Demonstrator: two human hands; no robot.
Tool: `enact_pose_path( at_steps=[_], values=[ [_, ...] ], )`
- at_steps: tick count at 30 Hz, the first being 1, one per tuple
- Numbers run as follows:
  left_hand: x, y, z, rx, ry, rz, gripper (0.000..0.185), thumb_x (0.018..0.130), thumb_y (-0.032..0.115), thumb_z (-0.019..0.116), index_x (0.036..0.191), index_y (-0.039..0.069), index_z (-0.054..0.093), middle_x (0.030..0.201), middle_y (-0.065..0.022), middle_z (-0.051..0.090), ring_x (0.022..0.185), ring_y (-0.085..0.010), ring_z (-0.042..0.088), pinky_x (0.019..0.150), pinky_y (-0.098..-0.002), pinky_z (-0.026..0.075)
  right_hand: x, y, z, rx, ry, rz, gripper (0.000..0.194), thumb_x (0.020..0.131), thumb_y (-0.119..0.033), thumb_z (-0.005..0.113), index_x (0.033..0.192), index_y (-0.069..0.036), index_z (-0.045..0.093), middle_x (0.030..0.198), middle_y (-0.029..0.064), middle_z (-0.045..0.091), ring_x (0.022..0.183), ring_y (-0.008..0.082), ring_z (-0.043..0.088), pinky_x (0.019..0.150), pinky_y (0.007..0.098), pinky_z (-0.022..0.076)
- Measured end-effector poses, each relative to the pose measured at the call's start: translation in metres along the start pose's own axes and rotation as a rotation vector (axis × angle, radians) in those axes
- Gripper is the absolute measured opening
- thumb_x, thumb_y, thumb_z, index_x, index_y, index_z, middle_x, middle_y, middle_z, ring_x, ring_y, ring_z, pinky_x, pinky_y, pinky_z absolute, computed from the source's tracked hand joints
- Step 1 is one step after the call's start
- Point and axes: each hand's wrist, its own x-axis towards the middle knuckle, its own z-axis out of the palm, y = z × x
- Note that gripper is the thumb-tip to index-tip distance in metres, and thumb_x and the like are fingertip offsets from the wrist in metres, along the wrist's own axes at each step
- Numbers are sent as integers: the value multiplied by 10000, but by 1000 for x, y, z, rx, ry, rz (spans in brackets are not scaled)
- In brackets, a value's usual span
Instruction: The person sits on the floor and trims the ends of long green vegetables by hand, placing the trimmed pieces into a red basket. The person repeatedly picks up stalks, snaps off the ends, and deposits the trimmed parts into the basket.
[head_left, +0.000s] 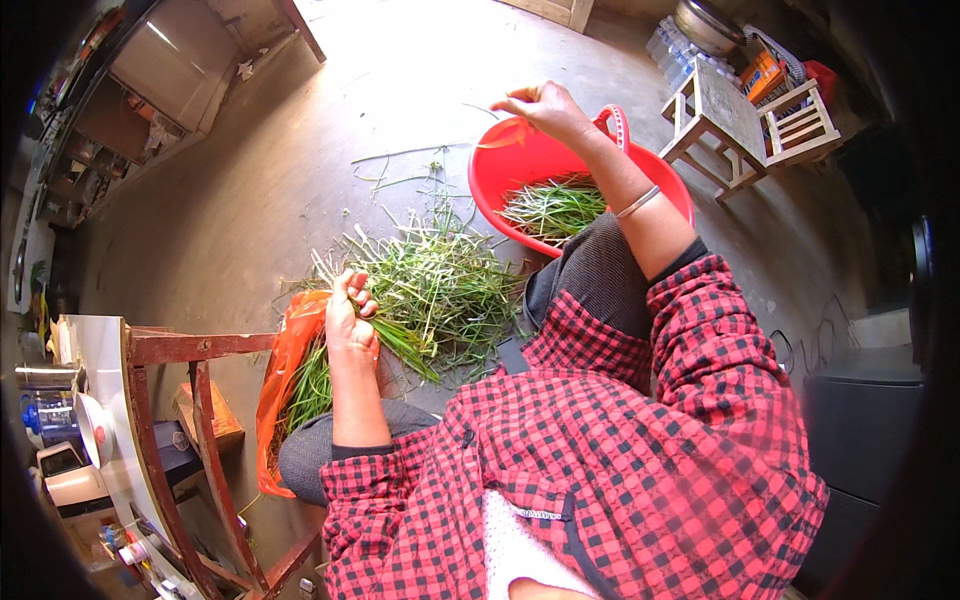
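Observation:
My left hand (351, 313) is closed around a small bunch of long green stalks (405, 346), pale ends up and leafy ends pointing down to the right. Beside it, an orange plastic bag (271, 409) holds more green stalks (309, 386). A loose heap of stalks and trimmings (439, 281) covers the floor between my knees. My right hand (546, 111) is raised over the far rim of a red plastic basket (489, 176), fingers bent together; glare hides whether a thin stalk is pinched there. Inside the basket lies a pile of green stalks (555, 206).
A small wooden stool (731, 101) stands right of the basket, near bottled water packs (686, 56). Close on my left is a table with a red wooden frame (202, 349), with a cardboard box (210, 416) by its leg. Stray stalks (409, 154) lie on the concrete floor.

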Motion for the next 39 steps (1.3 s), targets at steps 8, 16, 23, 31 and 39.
enact_pose_path(
  at_steps=[8,16,23,31,39],
  values=[
    [-20,2,16,-60,-531,-25,421,671,-66,487,1082,23,501,1090,-120,547,753,-129,491,661,-250,419,-41,14,-10,-963,-518,18,439,664,-248,666,1059,-71,591,915,147,633,864,281,612,739,403,481],
    [-53,6,38,200,-749,-36,246,803,104,517,1042,51,489,951,-62,557,570,-50,387,481,-174,320,-53,-95,118,336,-566,-300,356,806,-376,587,979,-71,648,840,138,653,759,193,618,699,305,472],
    [-61,2,43,315,-534,20,226,916,273,465,989,61,493,783,-51,574,441,-10,342,381,-130,255,-57,-103,146,934,-654,67,252,806,-210,643,938,5,645,856,63,655,781,99,588,758,251,461],
    [-58,0,45,344,-493,51,188,915,216,438,983,55,507,779,-61,585,439,-17,340,387,-144,267,-60,-104,144,900,-659,50,210,801,-201,648,851,3,650,753,45,650,707,75,574,685,235,456],
    [-51,-3,38,429,-502,166,241,908,261,406,986,64,521,869,-83,612,555,-69,467,488,-192,384,-62,-100,149,868,-656,84,182,817,-200,635,820,-19,614,752,15,626,678,69,554,659,222,441]
  ],
)
